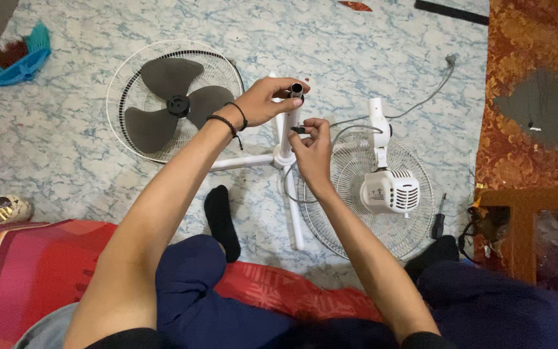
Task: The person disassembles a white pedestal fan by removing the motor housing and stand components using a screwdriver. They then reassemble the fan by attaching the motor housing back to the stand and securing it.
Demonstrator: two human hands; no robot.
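Observation:
My left hand (265,102) grips the top of an upright white fan pole (290,132), whose dark metal inner tube (297,88) sticks out at the top. My right hand (311,147) pinches a small black collar or knob (299,129) on the pole just below. The pole rises from a white cross-shaped base (248,161) lying on the floor. To the right lies the white fan motor head (389,189) on a wire rear guard (350,169). On the left, a dark grey three-blade propeller (174,103) rests in the front guard (124,84).
A black-handled screwdriver (438,220) lies right of the motor. A grey power cord (434,87) runs to a plug at the back. A blue hand broom (17,58) is at far left, a wooden stool (518,220) and patterned rug (537,45) at right. My socked foot (221,220) rests by the base.

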